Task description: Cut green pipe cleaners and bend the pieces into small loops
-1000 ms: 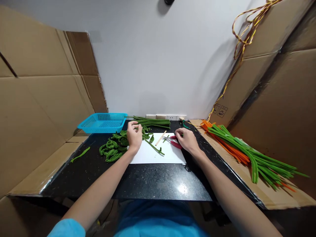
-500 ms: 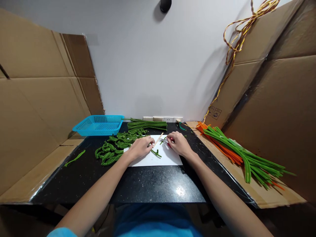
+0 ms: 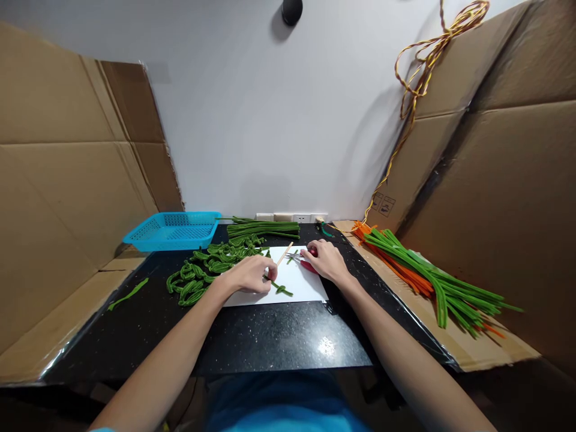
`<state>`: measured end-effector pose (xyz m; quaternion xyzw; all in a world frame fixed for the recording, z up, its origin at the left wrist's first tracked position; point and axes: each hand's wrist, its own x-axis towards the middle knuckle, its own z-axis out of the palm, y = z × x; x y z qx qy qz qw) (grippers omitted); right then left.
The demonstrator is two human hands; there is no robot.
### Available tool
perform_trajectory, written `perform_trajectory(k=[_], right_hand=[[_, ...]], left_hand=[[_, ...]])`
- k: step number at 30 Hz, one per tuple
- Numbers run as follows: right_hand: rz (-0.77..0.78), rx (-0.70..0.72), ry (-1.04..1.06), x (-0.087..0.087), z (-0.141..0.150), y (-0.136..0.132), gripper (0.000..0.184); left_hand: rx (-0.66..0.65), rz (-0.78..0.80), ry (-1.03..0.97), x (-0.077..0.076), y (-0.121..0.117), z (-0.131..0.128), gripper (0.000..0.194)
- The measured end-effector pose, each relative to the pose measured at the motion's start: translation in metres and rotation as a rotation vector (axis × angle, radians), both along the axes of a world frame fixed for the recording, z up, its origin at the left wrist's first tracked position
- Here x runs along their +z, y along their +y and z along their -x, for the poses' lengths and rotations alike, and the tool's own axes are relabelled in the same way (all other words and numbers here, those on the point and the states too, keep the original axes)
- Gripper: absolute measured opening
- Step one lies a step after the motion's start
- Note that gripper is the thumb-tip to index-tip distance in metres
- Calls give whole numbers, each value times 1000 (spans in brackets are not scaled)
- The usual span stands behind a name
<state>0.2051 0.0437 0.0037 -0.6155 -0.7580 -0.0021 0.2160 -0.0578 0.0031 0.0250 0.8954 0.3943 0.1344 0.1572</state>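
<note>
My left hand (image 3: 255, 274), on the left part of a white sheet (image 3: 299, 291), pinches a short green chenille stem (image 3: 281, 289). The stem's free end is bent into a small knot-like curl above the paper. My right hand (image 3: 327, 259) is closed around the red handles of small pliers (image 3: 296, 257), whose metal jaws point left. Part of the handles is hidden by the fingers. A thin wooden stick (image 3: 284, 254) lies between the hands, and a small green offcut rests by the jaws. Looped green chenille pieces (image 3: 193, 279) are heaped left of my left hand.
Straight green stems (image 3: 263, 229) lie at the back near wall sockets. A blue basket (image 3: 173, 245) stands back left. Green stems (image 3: 432, 270) and orange stems (image 3: 411, 273) lie on cardboard at right. Cardboard walls (image 3: 504, 198) flank the black tabletop (image 3: 283, 336).
My left hand came down from above the looped pieces onto the sheet and took hold of the green stem, drawing it nearer. My right hand closed on the pliers. The view shifted slightly.
</note>
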Motion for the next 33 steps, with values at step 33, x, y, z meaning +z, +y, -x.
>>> perform_trajectory(k=[33], right_hand=[[-61,408,574,9,18,-2,30]], left_hand=[[66,-3,-196,-19,1,-15,7]])
